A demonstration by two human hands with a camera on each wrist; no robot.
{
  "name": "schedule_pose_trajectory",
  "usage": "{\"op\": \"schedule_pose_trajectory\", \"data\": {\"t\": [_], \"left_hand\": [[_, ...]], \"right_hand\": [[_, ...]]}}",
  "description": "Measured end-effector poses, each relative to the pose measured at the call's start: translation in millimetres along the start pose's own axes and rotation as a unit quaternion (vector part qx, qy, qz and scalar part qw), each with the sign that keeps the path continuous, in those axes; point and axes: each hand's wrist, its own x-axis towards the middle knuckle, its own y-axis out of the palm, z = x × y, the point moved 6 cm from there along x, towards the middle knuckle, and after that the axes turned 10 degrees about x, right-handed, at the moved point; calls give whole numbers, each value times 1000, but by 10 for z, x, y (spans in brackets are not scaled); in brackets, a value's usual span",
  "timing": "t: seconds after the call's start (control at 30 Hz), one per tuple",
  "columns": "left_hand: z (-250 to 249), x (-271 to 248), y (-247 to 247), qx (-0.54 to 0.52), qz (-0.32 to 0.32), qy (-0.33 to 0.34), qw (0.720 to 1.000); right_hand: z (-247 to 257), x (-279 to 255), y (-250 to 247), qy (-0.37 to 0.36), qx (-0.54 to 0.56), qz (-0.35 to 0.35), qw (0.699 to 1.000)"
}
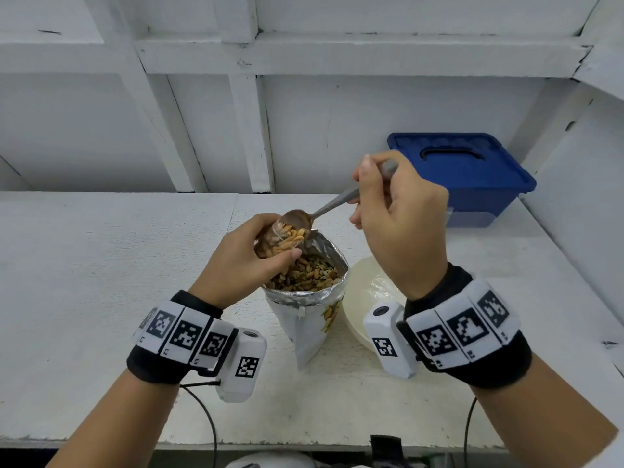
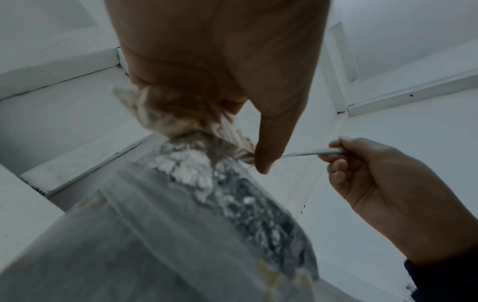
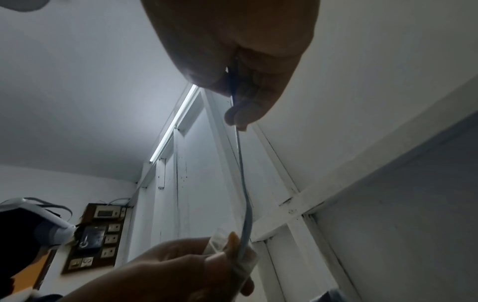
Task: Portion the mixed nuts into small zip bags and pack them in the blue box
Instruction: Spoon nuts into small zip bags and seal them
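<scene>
Two hands meet over a white painted table [image 1: 101,265]. Our left hand [image 1: 236,261] curls its fingers and thumb round a small clear bag [image 1: 280,239] partly filled with nuts, holding it just above the open mouth of a foil nut pouch [image 1: 310,319]. Our right hand [image 1: 401,228] pinches the handle of a metal spoon [image 1: 324,211] between thumb and fingers, with the spoon's bowl tipped into the mouth of the small bag.

The pouch stands upright near the middle of the table, its silver lining folded out at the rim and more nuts showing inside. Just to its right, partly hidden behind our right wrist, sits a pale round bowl [image 1: 363,285] with clear plastic in it; we cannot tell what that plastic is. At the far right of the table, against the wall, rests a blue box [image 1: 472,170] with its lid on, well apart from the pouch.

The table's paint is rough and scuffed. Behind it rises a white wall [image 1: 304,113] crossed by painted wooden beams. From the right wrist view we see a lit tube light [image 3: 175,124] overhead and a wooden panel of switches [image 3: 101,239] on a wall to the left.
</scene>
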Motion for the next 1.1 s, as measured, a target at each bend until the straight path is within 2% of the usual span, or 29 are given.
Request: {"op": "schedule_pose_trajectory", "data": {"t": [0.1,0.23,0.37,0.5,0.6,0.67,0.73,0.83,0.9,1.0,1.1], "left_hand": [[48,-15,-37,-33,-11,-17,999],[121,-29,-65,-63,-13,-23,998],[172,-17,-107,-76,-18,-31,996],[177,17,-178,-80,-48,-33,995],[148,47,-232,-94,-77,-32,992],[114,62,-264,-101,-94,-29,990],[77,80,-296,-103,-111,-23,988],[7,96,-351,-109,-141,-16,984],[-50,99,-373,-124,-158,-12,980],[-137,92,-361,-160,-164,-15,973],[-221,95,-281,-231,-149,-19,961]], "right_hand": [[24,-13,-86,-22,1,-33,999],[-109,-21,-250,31,16,-78,996],[-260,-82,-377,72,9,-88,993],[-358,-279,-281,114,8,-5,993],[-481,-508,-82,200,10,83,976],[-591,-617,-11,265,20,105,958],[-678,-644,-7,291,13,107,951],[-659,-579,-30,226,-72,108,965],[-523,-504,-57,114,-156,77,978],[-276,-414,-10,-29,-246,52,967],[-128,-372,178,-52,-218,102,969]]}}
